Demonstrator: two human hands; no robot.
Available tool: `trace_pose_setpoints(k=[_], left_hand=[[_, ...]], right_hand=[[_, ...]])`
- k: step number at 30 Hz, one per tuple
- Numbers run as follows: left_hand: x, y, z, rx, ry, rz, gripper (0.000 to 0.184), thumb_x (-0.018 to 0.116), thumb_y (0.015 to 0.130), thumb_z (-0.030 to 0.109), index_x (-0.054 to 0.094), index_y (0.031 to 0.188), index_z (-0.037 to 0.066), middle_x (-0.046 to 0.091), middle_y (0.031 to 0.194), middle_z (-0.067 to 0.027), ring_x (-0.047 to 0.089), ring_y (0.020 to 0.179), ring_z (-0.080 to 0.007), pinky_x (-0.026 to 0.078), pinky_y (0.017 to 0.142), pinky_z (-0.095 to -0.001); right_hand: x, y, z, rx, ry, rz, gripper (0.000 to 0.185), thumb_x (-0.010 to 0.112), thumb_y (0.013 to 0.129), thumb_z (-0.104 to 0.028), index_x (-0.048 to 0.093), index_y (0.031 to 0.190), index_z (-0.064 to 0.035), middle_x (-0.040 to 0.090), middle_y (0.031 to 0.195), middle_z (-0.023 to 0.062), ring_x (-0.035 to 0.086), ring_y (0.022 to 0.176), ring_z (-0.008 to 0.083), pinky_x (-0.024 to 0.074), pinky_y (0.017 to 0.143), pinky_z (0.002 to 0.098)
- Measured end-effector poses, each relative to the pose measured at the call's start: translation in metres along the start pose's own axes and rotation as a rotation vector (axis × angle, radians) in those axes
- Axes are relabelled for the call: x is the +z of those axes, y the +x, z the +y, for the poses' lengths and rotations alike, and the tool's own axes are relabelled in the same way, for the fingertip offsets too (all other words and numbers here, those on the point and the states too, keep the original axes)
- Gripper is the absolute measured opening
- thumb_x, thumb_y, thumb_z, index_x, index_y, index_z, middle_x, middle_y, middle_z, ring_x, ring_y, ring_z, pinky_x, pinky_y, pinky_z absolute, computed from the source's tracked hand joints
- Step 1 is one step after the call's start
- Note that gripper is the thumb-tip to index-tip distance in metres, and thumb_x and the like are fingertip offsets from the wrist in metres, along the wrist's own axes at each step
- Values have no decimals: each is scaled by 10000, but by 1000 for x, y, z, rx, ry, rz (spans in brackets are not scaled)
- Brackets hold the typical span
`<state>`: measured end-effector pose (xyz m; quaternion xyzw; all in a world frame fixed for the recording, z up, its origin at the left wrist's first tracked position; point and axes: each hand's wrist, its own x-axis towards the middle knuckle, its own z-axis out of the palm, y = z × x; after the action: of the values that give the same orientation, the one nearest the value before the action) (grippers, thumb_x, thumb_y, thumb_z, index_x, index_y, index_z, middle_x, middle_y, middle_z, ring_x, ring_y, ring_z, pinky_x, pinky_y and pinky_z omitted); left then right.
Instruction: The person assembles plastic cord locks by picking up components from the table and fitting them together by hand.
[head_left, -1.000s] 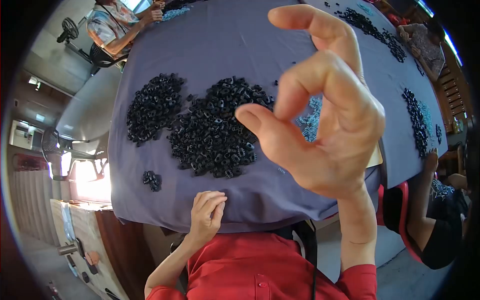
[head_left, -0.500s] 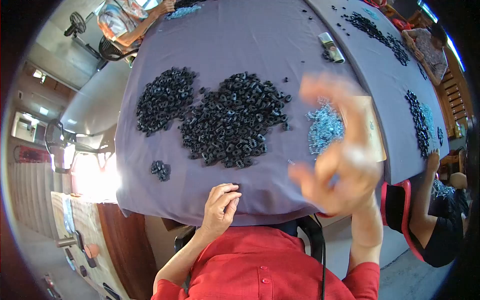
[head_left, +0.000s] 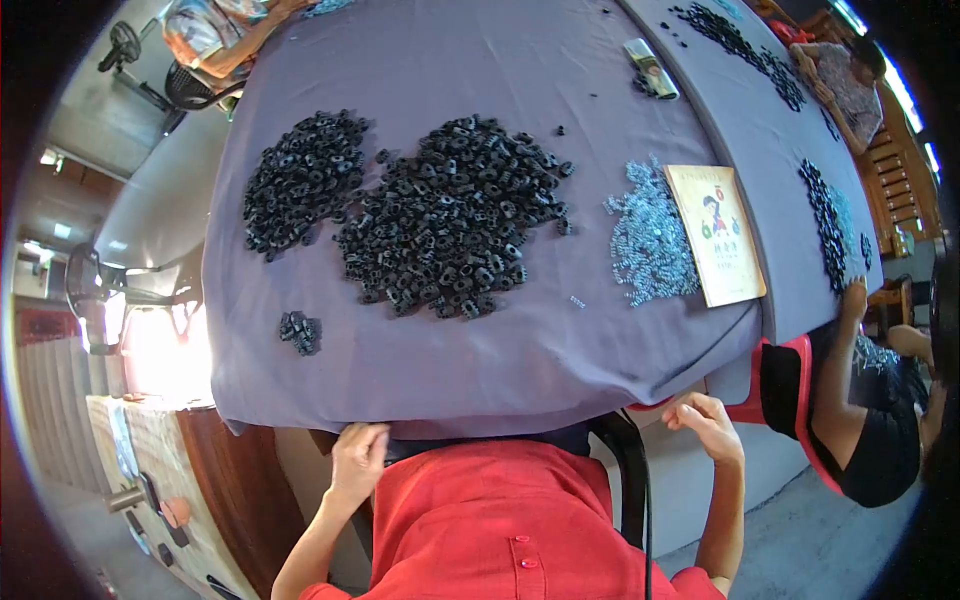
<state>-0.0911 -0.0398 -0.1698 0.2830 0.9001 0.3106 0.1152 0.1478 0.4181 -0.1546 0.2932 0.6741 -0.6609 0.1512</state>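
My left hand (head_left: 359,463) is at the front edge of the grey tablecloth (head_left: 480,375), left of my red shirt. Its fingers are curled together, and nothing shows in them. Past the table's front right corner, my right hand (head_left: 708,428) hangs in the air with its fingers bent in toward the thumb, no object visible in it. A large heap of small black plastic parts (head_left: 450,220) covers the middle of the cloth, beside another black heap (head_left: 305,185). A small cluster of black parts (head_left: 299,333) lies nearer me. To the right is a pile of small metal springs (head_left: 650,235).
A printed booklet (head_left: 714,235) lies against the springs. Farther back is a green-and-white packet (head_left: 650,70). An adjoining table (head_left: 790,130) carries more black parts. Co-workers sit at right (head_left: 850,420) and far left (head_left: 215,40). A black cable (head_left: 648,500) hangs by my shirt.
My right hand has dropped from a blurred position above the springs to beyond the table corner, uncovering the booklet. The left hand has drawn back leftward to the cloth's edge. The view has shifted slightly.
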Motion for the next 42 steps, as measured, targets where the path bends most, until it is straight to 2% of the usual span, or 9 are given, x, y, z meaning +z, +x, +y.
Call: trace_pose_setpoints(k=[2,9,13,18,22,32,37,41,42], left_hand=[[-4,-7,-10,-94,84,-34,82,599,799,65,631,861,22,625,848,-137,588,811,-317,455,737,-411],[8,-21,-28,-385,333,-455,290,544,816,183,609,1021,-11,600,1042,-239,554,991,-415,430,859,-491],[4,1,-17,-512,332,-653,358,510,829,150,548,1138,-27,550,1154,-285,502,1108,-439,404,929,-478],[21,-11,-73,-421,357,-729,330,503,804,126,584,1064,-60,550,1153,-302,512,1106,-433,415,930,-449],[17,-6,-64,-374,419,-784,334,513,797,161,617,1016,-69,591,1078,-293,548,1070,-427,441,901,-428],[2,-9,-54,-659,332,-747,397,574,797,304,634,1078,30,623,1101,-209,584,1057,-350,453,882,-394],[14,-19,-79,-722,362,-755,377,620,777,335,629,989,22,664,931,-161,633,898,-304,480,789,-382],[3,2,-41,-914,315,-775,435,628,790,300,596,1114,12,634,1090,-188,593,1049,-302,454,881,-376],[16,-26,-75,-990,35,-551,421,615,812,264,578,1152,18,618,1135,-167,573,1074,-284,444,900,-369]], right_hand=[[0,2,20,199,-473,184,318,640,863,-261,621,954,43,648,942,154,620,836,204,502,710,318],[72,5,40,396,337,249,422,543,921,-309,532,1177,26,584,977,66,533,856,123,457,739,262],[97,14,58,271,161,464,394,507,929,-348,571,1127,-14,591,949,62,546,874,169,450,788,313],[92,4,35,4,-97,178,391,466,919,-288,528,1168,7,600,1049,189,569,1012,291,422,901,370],[97,-3,44,-123,-124,276,468,465,877,-249,425,1269,3,538,1181,231,517,1125,346,389,957,395],[96,-7,32,121,-87,264,862,721,692,-263,259,1376,-15,519,1217,240,497,1181,329,380,995,381],[95,17,49,46,-103,268,777,794,677,-196,360,1297,-22,559,1179,167,528,1135,268,404,970,367],[102,24,40,207,372,334,713,787,701,-119,382,1281,-35,568,1141,93,548,1048,186,442,901,335],[102,22,33,267,344,367,674,788,697,-117,420,1254,-25,581,1115,91,552,1029,183,447,882,329]])
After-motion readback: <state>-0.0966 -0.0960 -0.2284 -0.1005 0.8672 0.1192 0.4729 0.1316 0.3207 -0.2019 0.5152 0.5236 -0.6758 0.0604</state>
